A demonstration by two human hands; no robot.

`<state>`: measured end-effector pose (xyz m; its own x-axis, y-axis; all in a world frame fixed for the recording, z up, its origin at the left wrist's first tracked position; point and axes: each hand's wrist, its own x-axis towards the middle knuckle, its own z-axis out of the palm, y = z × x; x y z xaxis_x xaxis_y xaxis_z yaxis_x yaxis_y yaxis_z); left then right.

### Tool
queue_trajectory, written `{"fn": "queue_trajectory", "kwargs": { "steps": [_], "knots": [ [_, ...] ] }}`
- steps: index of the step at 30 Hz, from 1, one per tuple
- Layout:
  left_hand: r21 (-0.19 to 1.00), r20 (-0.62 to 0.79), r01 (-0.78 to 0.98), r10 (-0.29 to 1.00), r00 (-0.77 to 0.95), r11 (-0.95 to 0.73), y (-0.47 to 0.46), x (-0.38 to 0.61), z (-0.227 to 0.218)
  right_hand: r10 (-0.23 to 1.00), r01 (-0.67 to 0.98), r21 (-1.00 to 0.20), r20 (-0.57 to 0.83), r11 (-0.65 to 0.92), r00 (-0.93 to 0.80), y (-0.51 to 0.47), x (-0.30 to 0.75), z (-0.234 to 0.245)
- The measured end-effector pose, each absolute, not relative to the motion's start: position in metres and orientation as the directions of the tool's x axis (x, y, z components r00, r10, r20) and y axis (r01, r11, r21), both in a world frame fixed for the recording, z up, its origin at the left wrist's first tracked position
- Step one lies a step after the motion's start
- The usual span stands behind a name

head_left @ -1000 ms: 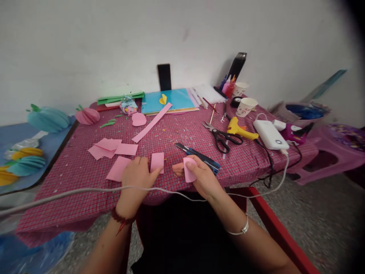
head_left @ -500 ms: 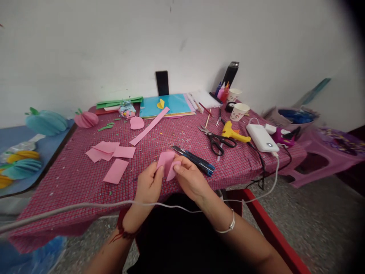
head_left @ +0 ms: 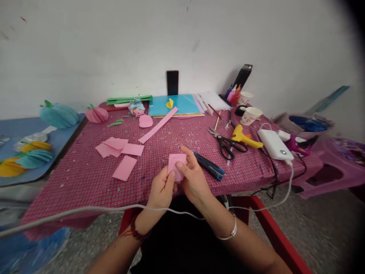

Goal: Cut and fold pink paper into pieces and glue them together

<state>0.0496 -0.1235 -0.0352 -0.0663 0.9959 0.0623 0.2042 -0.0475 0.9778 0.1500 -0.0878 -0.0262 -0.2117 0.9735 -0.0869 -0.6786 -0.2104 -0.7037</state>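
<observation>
Between my two hands, just off the table's front edge, is a pink paper piece (head_left: 174,160); a smaller, round-cornered pink paper shape seems to lie flat on it. My left hand (head_left: 161,186) pinches the lower left part, thumb on top. The thumb of my right hand (head_left: 196,182) presses on the face of the paper, its other fingers partly behind. Just beyond my right hand is a blue and black utility knife (head_left: 212,167). Left of my hands lie a pink paper rectangle (head_left: 125,168) and several overlapping pink pieces (head_left: 114,145).
Black-handled scissors (head_left: 228,146), a yellow glue gun (head_left: 245,137) and a white power bank (head_left: 275,144) lie to the right. A white cable (head_left: 128,207) crosses over my forearms. Farther back are a pink strip (head_left: 158,125), blue sheets (head_left: 159,106) and paper cups (head_left: 251,115).
The smaller pink piece, held apart at an angle before, is now flat against the rectangle. My right thumb has moved onto it. The whole view has shifted slightly.
</observation>
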Motion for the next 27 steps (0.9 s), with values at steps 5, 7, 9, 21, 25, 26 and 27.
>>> {"fn": "queue_trajectory", "kwargs": {
  "steps": [5,7,9,21,25,26,27],
  "knots": [
    [0.781,0.002,0.599,0.96,0.281,-0.177,-0.13,0.017,0.002,0.874,-0.598,-0.691,-0.104,-0.406,-0.474,-0.082,0.154,-0.031],
    [0.573,-0.044,0.813,0.986,0.16,-0.106,-0.133,-0.015,0.015,0.869,-0.604,-0.679,-0.107,-0.419,-0.482,-0.078,0.152,-0.035],
    [0.415,0.106,0.901,0.977,-0.183,0.123,-0.134,-0.052,0.017,0.87,-0.604,-0.673,-0.127,-0.428,-0.476,-0.076,0.148,-0.039],
    [0.383,0.261,0.923,0.954,-0.147,0.037,-0.121,-0.108,-0.034,0.869,-0.579,-0.678,-0.191,-0.453,-0.456,-0.073,0.139,-0.052],
    [0.508,0.221,0.861,0.968,-0.117,-0.011,-0.121,-0.099,-0.029,0.854,-0.553,-0.692,-0.18,-0.463,-0.488,-0.073,0.139,-0.053],
    [0.541,0.205,0.841,0.969,-0.138,0.005,-0.123,-0.096,-0.027,0.852,-0.555,-0.691,-0.177,-0.464,-0.492,-0.073,0.139,-0.053],
    [0.591,0.198,0.807,0.967,-0.16,0.013,-0.127,-0.092,-0.024,0.852,-0.56,-0.686,-0.174,-0.465,-0.494,-0.072,0.139,-0.053]
  ]
}}
